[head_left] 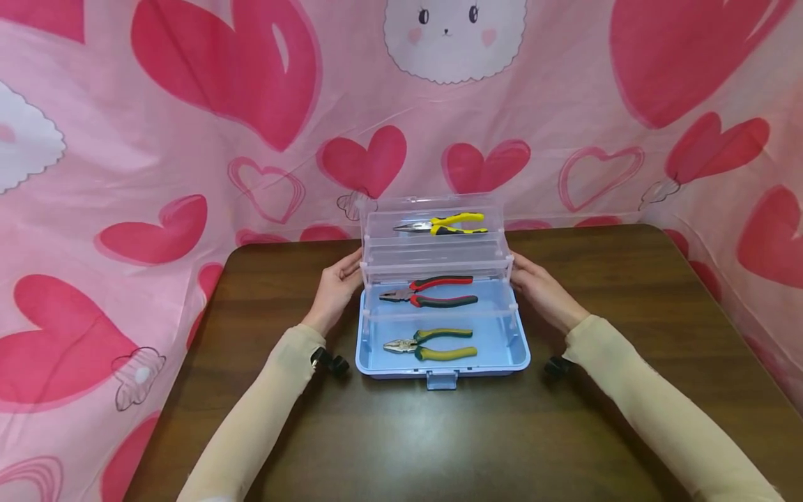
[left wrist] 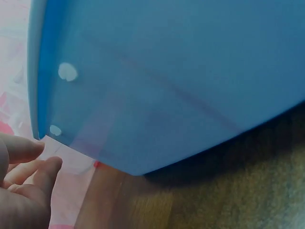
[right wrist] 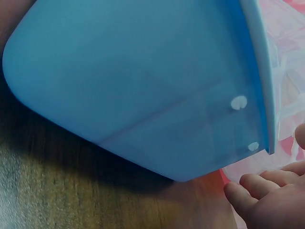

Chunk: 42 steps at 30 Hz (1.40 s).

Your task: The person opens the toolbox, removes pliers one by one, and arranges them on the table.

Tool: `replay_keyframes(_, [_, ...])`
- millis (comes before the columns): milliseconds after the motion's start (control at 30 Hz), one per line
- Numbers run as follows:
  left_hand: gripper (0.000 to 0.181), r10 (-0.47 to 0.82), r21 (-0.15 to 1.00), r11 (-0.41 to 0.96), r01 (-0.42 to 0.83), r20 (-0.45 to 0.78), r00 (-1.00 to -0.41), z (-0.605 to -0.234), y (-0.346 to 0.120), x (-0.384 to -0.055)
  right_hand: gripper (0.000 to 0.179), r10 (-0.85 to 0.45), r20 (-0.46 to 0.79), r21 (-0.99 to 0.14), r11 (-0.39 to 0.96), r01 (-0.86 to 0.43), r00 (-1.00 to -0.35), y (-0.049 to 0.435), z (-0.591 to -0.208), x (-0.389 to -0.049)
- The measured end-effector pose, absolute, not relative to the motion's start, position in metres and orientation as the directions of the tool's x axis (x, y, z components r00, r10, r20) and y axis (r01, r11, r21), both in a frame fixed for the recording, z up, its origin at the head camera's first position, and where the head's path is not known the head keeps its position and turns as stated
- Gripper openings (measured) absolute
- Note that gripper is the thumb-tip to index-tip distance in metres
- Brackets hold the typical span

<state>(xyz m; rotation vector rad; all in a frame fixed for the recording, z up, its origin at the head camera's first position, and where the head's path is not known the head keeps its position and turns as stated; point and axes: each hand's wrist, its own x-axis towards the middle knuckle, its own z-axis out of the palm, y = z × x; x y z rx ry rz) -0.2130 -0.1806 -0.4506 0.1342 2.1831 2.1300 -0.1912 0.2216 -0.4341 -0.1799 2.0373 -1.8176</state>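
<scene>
A blue toolbox stands open, its clear trays raised in steps at the back. Needle-nose pliers with yellow-and-black handles lie in the upper tray. Red-and-black combination pliers show below them, and pliers with olive-green handles lie near the front. My left hand is at the box's rear left, thumb and fingers apart. On the opposite side my right hand reaches the rear right corner, fingers loosely extended. Some fingertips are hidden behind the clear plastic in the head view.
A dark wooden table bears the toolbox. Behind it hangs a pink curtain with hearts, close to the table's back edge. A front latch juts from the box, and dark wrist-worn devices sit beside both wrists.
</scene>
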Motion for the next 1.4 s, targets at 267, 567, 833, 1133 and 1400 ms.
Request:
replay_keyframes(267, [0.052, 0.112, 0.993, 0.118, -0.018, -0.031, -0.993, -0.451, -0.181, -0.213, 0.062, -0.376, -0.230, -0.971, 0.152, 0.185, -0.898, 0.223, -0.437, -0.193])
replay_keyframes(567, [0.052, 0.115, 0.973, 0.213, -0.085, -0.111, -0.987, -0.453, -0.182, -0.215, 0.065, -0.387, -0.251, -0.967, 0.150, 0.208, -0.887, 0.223, -0.441, -0.194])
replay_keyframes(833, [0.051, 0.114, 0.957, 0.260, -0.131, -0.165, -0.980, -0.438, -0.178, -0.210, 0.069, -0.394, -0.300, -0.954, 0.136, 0.267, -0.869, 0.222, -0.444, -0.193])
replay_keyframes(1133, [0.050, 0.109, 0.975, 0.187, -0.118, -0.140, -0.984, -0.455, -0.184, -0.213, 0.069, -0.412, -0.283, -0.959, 0.124, 0.255, -0.866, 0.224, -0.444, -0.195])
replay_keyframes(1400, [0.044, 0.075, 0.971, 0.166, -0.171, -0.185, -0.980, -0.457, -0.190, -0.197, 0.072, -0.373, -0.312, -0.948, 0.189, 0.257, -0.874, 0.234, -0.438, -0.196])
